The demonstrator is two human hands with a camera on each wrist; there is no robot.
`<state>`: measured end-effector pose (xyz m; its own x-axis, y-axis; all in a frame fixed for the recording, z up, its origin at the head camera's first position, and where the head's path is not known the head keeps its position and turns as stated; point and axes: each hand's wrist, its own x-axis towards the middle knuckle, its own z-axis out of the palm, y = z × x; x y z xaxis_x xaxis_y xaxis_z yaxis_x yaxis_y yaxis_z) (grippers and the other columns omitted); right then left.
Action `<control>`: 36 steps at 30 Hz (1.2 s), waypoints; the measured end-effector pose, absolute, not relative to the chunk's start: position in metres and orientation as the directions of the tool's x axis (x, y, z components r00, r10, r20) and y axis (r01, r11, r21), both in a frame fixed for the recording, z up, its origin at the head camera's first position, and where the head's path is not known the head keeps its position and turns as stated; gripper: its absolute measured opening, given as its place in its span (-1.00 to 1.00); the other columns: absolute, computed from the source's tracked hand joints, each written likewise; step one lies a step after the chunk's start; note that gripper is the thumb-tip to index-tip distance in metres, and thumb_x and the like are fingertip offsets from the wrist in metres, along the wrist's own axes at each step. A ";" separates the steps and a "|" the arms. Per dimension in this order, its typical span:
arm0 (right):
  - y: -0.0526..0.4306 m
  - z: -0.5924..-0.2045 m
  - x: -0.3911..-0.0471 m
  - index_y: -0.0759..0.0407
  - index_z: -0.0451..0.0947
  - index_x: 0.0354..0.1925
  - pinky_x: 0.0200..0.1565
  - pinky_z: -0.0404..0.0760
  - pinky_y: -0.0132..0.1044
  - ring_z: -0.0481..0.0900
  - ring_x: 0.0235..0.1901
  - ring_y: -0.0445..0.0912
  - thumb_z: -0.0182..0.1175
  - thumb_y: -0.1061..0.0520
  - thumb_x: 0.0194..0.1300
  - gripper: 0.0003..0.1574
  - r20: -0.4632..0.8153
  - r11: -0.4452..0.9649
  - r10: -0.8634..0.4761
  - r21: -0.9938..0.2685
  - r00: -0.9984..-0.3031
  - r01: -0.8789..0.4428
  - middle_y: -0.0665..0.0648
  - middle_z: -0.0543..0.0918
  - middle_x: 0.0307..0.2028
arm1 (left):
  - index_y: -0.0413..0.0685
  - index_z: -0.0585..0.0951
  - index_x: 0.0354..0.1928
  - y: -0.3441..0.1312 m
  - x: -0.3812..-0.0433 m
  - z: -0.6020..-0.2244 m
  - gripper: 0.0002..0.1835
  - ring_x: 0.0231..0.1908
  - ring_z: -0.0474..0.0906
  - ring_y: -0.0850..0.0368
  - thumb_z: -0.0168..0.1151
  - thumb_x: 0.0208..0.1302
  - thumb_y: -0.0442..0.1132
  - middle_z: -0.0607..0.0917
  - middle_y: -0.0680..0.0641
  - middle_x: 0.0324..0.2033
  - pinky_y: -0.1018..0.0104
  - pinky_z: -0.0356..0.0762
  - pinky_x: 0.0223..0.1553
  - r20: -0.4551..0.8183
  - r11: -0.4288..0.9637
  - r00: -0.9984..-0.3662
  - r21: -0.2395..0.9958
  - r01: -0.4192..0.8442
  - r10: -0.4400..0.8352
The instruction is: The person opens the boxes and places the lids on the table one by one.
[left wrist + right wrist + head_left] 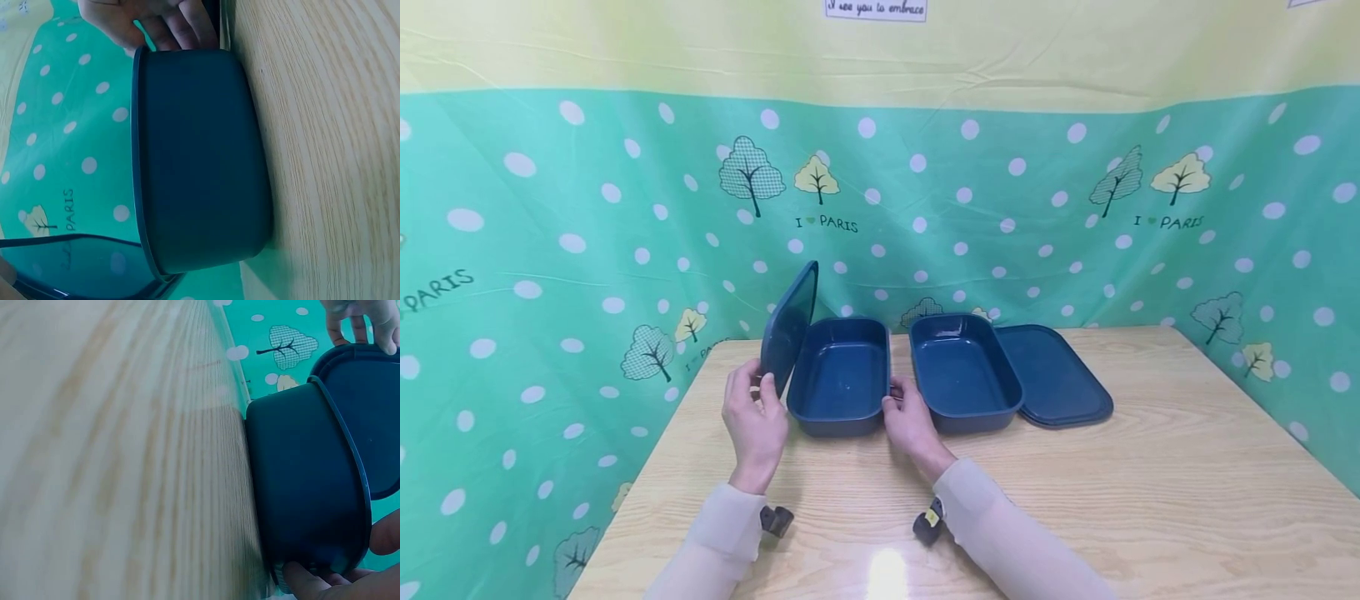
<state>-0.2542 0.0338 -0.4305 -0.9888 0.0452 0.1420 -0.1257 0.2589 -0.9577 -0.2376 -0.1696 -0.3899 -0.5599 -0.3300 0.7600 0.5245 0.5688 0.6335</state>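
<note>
My left hand (756, 429) holds a dark blue lid (790, 325) by its near edge, thumb on one face and fingers on the other. The lid stands tilted upright along the left side of a matching blue food container (842, 375), overlapping its rim in the right wrist view. That container sits uncovered on the table with nothing inside. My right hand (913, 421) touches its right wall, the thumb (385, 534) close to the rim and extended fingers (303, 581) lower on the side. In the left wrist view, the container's near wall (194, 156) hides some right fingertips.
A second uncovered blue container (966, 375) stands just right of my right hand. Another blue lid (1060, 379) lies flat beside it, partly behind its wall. A green dotted cloth (925, 217) hangs behind the wooden table (1187, 483).
</note>
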 end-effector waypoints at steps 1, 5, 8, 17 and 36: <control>0.034 -0.430 -0.254 0.39 0.20 0.18 0.06 0.40 -0.11 0.42 0.02 0.08 -0.09 0.28 0.29 -0.51 0.140 0.258 0.046 -0.958 -0.989 -0.123 0.36 0.43 0.02 | -0.28 0.51 -0.13 -0.170 -0.238 -0.390 -0.80 -0.28 0.42 0.08 0.04 0.20 -0.44 0.52 -0.15 -0.33 0.36 0.38 -0.34 0.758 0.567 -0.562 0.637 0.523 -0.333; 0.034 -0.429 -0.253 0.40 0.20 0.17 0.05 0.41 -0.10 0.42 0.02 0.09 -0.09 0.28 0.29 -0.51 0.143 0.266 0.046 -0.956 -0.989 -0.126 0.36 0.42 0.02 | -0.29 0.51 -0.14 -0.170 -0.238 -0.390 -0.81 -0.30 0.41 0.08 0.04 0.19 -0.46 0.52 -0.14 -0.35 0.38 0.38 -0.36 0.756 0.558 -0.554 0.642 0.526 -0.348; 0.034 -0.429 -0.253 0.40 0.20 0.17 0.05 0.41 -0.10 0.42 0.02 0.08 -0.09 0.27 0.29 -0.51 0.140 0.265 0.047 -0.957 -0.989 -0.122 0.36 0.42 0.02 | -0.28 0.52 -0.14 -0.170 -0.238 -0.390 -0.80 -0.31 0.41 0.08 0.05 0.19 -0.46 0.52 -0.14 -0.34 0.37 0.38 -0.36 0.751 0.550 -0.552 0.650 0.524 -0.362; 0.034 -0.430 -0.254 0.38 0.18 0.19 0.05 0.41 -0.12 0.41 0.03 0.07 -0.09 0.24 0.30 -0.49 0.129 0.268 0.047 -0.957 -0.991 -0.112 0.36 0.40 0.05 | -0.25 0.52 -0.13 -0.172 -0.239 -0.391 -0.81 -0.29 0.41 0.10 0.04 0.22 -0.42 0.53 -0.13 -0.32 0.31 0.39 -0.35 0.718 0.526 -0.570 0.689 0.499 -0.400; 0.034 -0.429 -0.253 0.39 0.19 0.18 0.04 0.42 -0.11 0.42 0.02 0.07 -0.08 0.27 0.29 -0.51 0.134 0.273 0.047 -0.955 -0.990 -0.117 0.35 0.42 0.03 | -0.25 0.50 -0.10 -0.175 -0.238 -0.389 -0.80 -0.25 0.43 0.12 0.03 0.25 -0.36 0.53 -0.12 -0.25 0.28 0.38 -0.36 0.623 0.443 -0.609 0.780 0.441 -0.491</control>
<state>-0.2533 0.0342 -0.4293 -0.9898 0.0473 0.1344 -0.1166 0.2732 -0.9549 -0.2379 -0.1753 -0.3890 -0.6088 -0.4912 0.6230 0.4409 0.4433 0.7804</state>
